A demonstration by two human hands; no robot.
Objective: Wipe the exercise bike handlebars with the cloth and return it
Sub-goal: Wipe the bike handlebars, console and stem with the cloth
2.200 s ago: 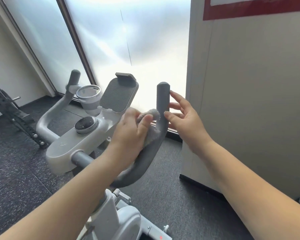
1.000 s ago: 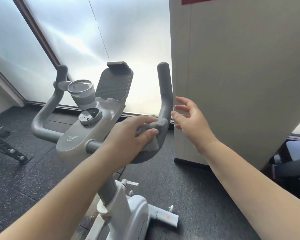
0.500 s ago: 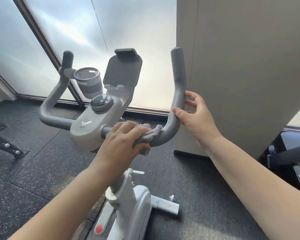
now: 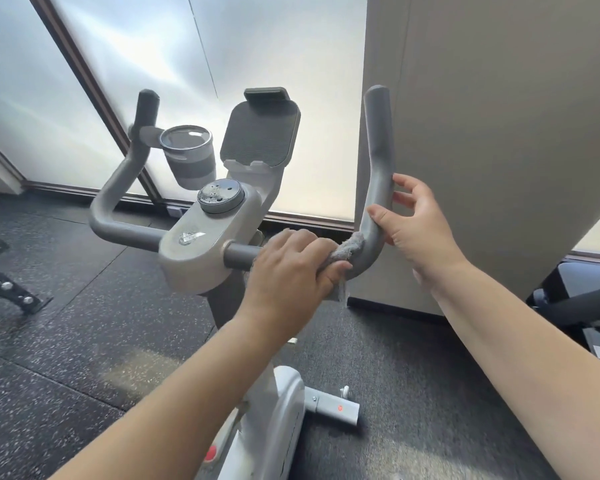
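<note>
The exercise bike's grey right handlebar (image 4: pixel 379 150) rises from a bend beside the white console (image 4: pixel 201 251). My left hand (image 4: pixel 291 268) grips a grey cloth (image 4: pixel 349 249) wrapped round the horizontal bar just left of that bend; most of the cloth is hidden under my fingers, with a corner hanging below. My right hand (image 4: pixel 420 226) holds the upright part of the same bar just above the bend, thumb in front and fingers behind. The left handlebar (image 4: pixel 118 192) is untouched.
A grey cup (image 4: pixel 187 157) sits in its holder and a tablet holder (image 4: pixel 260 133) stands above the console. A beige wall panel (image 4: pixel 499 133) is close behind the right handlebar. Frosted windows lie ahead, dark rubber floor below, black equipment at both edges.
My left hand slid the cloth down the right handlebar from its upright part to the bend and onto the horizontal bar. My right hand, open beside the bar before, now holds it.
</note>
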